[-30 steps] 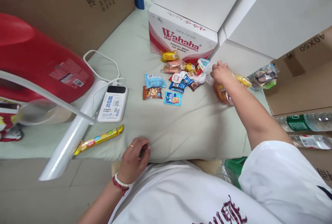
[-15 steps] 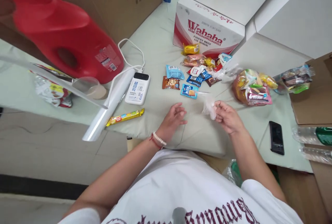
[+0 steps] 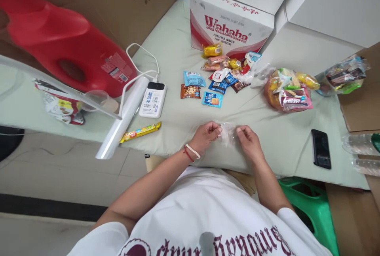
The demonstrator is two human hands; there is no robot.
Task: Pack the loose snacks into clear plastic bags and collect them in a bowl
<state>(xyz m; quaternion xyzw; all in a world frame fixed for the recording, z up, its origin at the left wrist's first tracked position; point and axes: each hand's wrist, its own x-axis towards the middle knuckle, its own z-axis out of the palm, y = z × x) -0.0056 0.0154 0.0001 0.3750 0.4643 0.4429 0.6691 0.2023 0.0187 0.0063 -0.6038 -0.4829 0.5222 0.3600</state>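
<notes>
My left hand (image 3: 207, 135) and my right hand (image 3: 248, 142) both pinch a small clear plastic bag (image 3: 228, 133) between them, just above the pale green cloth (image 3: 184, 121) at the near edge. Further back lies a scatter of small snack packets (image 3: 218, 78): blue, brown, red and yellow ones. To their right sits a clear bag filled with snacks (image 3: 287, 90).
A Wahaha water carton (image 3: 228, 26) stands at the back. A white power bank (image 3: 152, 99) with its cable, a roll of clear film (image 3: 123, 115) and a long yellow snack bar (image 3: 140, 131) lie left. A red jug (image 3: 65, 50) is far left. A black phone (image 3: 321, 148) lies right, a green stool (image 3: 311, 204) below it.
My right hand came back from the snack pile holding the clear bag, and my left hand rose from the cloth edge to grip it too. The view shifted slightly.
</notes>
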